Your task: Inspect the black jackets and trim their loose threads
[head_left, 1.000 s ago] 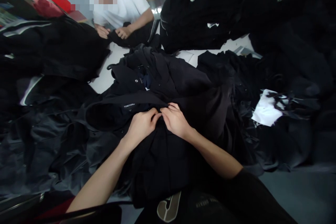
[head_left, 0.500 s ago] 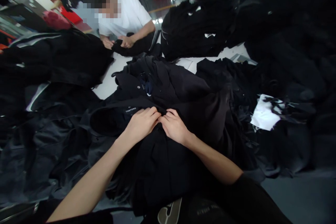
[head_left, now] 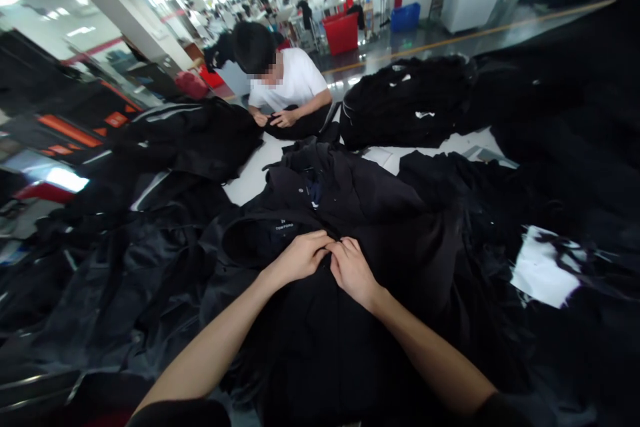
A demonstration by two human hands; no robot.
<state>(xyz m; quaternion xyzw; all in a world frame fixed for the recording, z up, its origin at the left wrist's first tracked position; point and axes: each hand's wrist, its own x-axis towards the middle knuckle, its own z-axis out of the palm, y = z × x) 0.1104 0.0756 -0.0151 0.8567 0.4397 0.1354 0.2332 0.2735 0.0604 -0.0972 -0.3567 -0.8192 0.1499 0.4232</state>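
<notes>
A black jacket (head_left: 310,327) lies spread in front of me, its collar opening facing left with a small white-lettered label (head_left: 284,226) inside. My left hand (head_left: 303,255) pinches the fabric just below the neckline, fingers closed. Right beside it, fingertips nearly touching, my right hand (head_left: 353,271) is closed on the same edge of the jacket. What lies exactly between the fingertips is hidden. Just beyond my hands rests another dark garment (head_left: 340,173) with a snap button at its collar.
Black garments (head_left: 190,140) are heaped at the left, and another pile (head_left: 405,100) stands at the back. A scrap of white cloth (head_left: 545,267) lies on dark fabric at right. Across the white table (head_left: 250,177), a person (head_left: 293,80) in a white shirt handles black cloth.
My view has tilted up and shifted left, so more of the workshop shows. Both hands stay together at the jacket's neckline, with fingers slightly rearranged.
</notes>
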